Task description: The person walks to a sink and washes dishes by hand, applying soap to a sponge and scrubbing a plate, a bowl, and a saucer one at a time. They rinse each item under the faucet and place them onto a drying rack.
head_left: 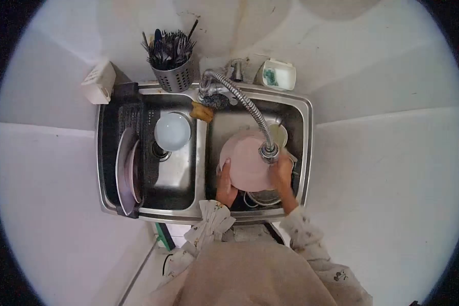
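Note:
A pink plate (pixel 250 166) is held over the right basin, below the faucet's spray head (pixel 269 151). My left hand (pixel 226 186) grips its left edge, with the thumb on the top face and the other fingers mostly hidden. At the right edge, close under the spray head, my right hand (pixel 282 176) is closed on the plate, its fingertips partly covered. A second pink rim seems to show behind the plate's upper left. Beneath lie a pale green cup or bowl (pixel 279 135) and other dishes, largely hidden.
A white bowl (pixel 172 131) stands in the left basin, beside plates upright in a black rack (pixel 129 115). Behind the sink stand a cutlery holder (pixel 174 76) and a white tub (pixel 279 74). A yellow-brown sponge (pixel 202 112) sits on the divider near the curved faucet hose (pixel 245 99).

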Demonstrator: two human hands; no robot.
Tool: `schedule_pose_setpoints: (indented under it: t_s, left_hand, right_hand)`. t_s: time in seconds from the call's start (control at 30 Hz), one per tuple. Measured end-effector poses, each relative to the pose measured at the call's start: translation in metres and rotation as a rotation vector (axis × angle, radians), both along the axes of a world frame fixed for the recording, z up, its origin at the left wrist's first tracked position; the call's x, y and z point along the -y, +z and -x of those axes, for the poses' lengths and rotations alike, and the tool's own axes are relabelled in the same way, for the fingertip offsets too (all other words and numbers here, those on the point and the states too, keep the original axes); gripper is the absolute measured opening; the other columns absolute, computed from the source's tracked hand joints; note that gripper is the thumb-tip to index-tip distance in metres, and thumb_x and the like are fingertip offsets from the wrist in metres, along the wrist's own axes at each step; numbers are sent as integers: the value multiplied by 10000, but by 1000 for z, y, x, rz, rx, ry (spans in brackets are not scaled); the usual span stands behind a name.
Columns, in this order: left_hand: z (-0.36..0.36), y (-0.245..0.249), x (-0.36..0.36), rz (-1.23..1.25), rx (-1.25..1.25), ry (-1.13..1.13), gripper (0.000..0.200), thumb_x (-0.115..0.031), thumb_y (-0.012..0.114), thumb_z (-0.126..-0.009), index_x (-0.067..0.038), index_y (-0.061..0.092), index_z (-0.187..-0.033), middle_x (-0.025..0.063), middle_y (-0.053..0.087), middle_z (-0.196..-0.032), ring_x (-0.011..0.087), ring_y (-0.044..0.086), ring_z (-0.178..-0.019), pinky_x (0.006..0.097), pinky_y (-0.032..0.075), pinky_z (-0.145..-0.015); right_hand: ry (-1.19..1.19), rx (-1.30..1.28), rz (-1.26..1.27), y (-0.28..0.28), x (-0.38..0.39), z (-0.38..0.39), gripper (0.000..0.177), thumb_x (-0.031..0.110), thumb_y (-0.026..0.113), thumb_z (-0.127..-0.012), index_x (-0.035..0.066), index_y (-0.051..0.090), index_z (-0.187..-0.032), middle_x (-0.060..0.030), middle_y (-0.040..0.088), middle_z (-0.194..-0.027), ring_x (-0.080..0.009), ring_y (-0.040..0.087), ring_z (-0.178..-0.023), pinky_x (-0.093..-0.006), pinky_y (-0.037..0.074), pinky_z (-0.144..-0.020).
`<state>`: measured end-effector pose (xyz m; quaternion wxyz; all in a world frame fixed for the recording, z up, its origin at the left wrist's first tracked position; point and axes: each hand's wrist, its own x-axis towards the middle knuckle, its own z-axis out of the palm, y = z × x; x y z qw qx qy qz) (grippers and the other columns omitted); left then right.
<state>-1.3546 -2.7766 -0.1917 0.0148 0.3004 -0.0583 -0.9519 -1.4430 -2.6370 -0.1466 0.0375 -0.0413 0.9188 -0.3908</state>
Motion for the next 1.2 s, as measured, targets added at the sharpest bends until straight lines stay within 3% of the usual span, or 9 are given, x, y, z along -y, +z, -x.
schedule_pose_setpoints:
  t_s: [0.13, 0.3, 0.43, 0.53, 0.6, 0.73, 0.93, 1.1, 1.2]
  left_hand:
    - [7, 4, -16, -33, -27, -17, 524, -253, 590, -869, -48, 380, -1302, 119, 491, -1253, 255, 508, -1104, 373, 425, -940]
    - [-6, -63, -35, 641, -207, -159, 557, -295, 615, -848, -34, 397, -1289, 106, 499, -1237, 242, 512, -1095, 342, 426, -933]
    - [4, -9, -24, 71, 66, -79, 582, -307, 624, -839, -10, 399, -1285, 116, 495, -1240, 256, 508, -1098, 336, 428, -921]
    - [6, -21, -25, 133, 222, -140, 595, -329, 628, -830, 6, 414, -1273, 119, 507, -1229, 251, 517, -1087, 337, 434, -908]
    - [7, -28, -26, 100, 6, -173, 605, -339, 626, -825, 11, 418, -1271, 114, 526, -1210, 238, 535, -1060, 340, 436, -905]
    - [26, -38, -27, 104, -51, -241, 579, -334, 621, -828, 3, 437, -1262, 106, 550, -1180, 229, 552, -1027, 337, 441, -887]
    - [58, -89, -51, 603, 4, -283, 447, -266, 596, -842, -27, 499, -1207, 112, 573, -1142, 231, 561, -992, 331, 440, -840]
    - [80, -98, -69, 1810, -170, -394, 385, -179, 546, -849, -24, 502, -1199, 140, 588, -1107, 268, 564, -991, 360, 428, -860]
    - [73, 29, -48, 1407, 47, -675, 435, -123, 499, -852, -33, 433, -1273, 213, 512, -1197, 310, 495, -1119, 388, 383, -943]
  right_hand:
    - [386, -313, -425, 0, -2, -20, 346, 122, 539, -805, 39, 531, -1141, -231, 513, -1170, -368, 464, -1125, -416, 319, -1008]
    - [107, -84, 260, -17, 11, 3, 472, 168, 630, -743, 20, 482, -1167, -203, 537, -1143, -345, 507, -1079, -412, 349, -983]
    - [142, 40, 357, -1, 11, 7, 395, 155, 622, -773, 22, 523, -1131, -162, 577, -1068, -296, 550, -1011, -375, 401, -928]
    - [275, -291, -221, -43, -44, 36, 274, 100, 606, -806, 16, 570, -1065, -117, 598, -1012, -220, 574, -952, -315, 438, -866]
    - [-130, 594, 536, -37, -69, 40, 156, 52, 590, -829, 11, 603, -979, -93, 608, -996, -185, 586, -931, -292, 458, -837]
    - [-137, 848, 1003, -21, -110, 26, 176, 74, 597, -837, 4, 569, -997, -76, 606, -1009, -176, 597, -895, -294, 470, -827]
    - [-347, 584, 1021, 33, -91, -7, 247, 75, 642, -807, 28, 511, -1012, -82, 613, -954, -173, 600, -847, -298, 499, -749]
    - [-362, 480, 906, 46, -64, -15, 193, 61, 621, -822, 36, 508, -977, -69, 613, -900, -141, 587, -803, -271, 483, -696]
    - [-315, 415, 749, 40, -49, -12, 166, 37, 597, -834, 33, 499, -968, -58, 600, -884, -121, 567, -784, -249, 458, -682]
